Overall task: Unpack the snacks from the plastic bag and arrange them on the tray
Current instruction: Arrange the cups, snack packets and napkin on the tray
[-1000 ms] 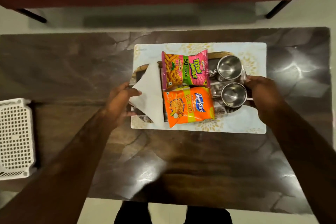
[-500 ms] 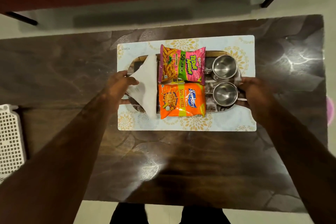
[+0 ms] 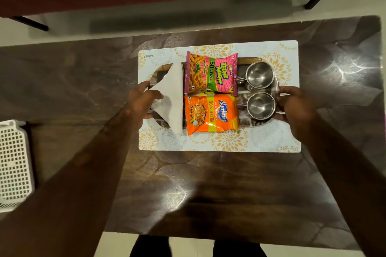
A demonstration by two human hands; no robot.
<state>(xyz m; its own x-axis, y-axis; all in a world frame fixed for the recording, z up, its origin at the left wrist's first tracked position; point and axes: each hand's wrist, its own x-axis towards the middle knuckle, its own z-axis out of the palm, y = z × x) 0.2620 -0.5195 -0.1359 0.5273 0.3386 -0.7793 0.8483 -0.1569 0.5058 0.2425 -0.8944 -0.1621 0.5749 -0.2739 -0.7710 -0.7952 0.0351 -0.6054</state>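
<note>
The tray [image 3: 248, 60] is a long oval with a wooden rim and a dark patterned floor, lying flat with one end at the fingers [image 3: 155, 96] of the left hand [image 3: 142, 100] and the other at the fingers [image 3: 284, 92] of the right hand [image 3: 294, 102], which hold its two ends. Between the two sets of fingertips, two sealed snack packs lie flat, face up and touching along one edge. The pink packet [image 3: 211, 74], marked "Tedhe Medhe", lies beyond the line of the fingers, and the orange packet [image 3: 211, 113], marked "Kurkure", lies on the nearer side, its lower edge overhanging the rim.
</note>
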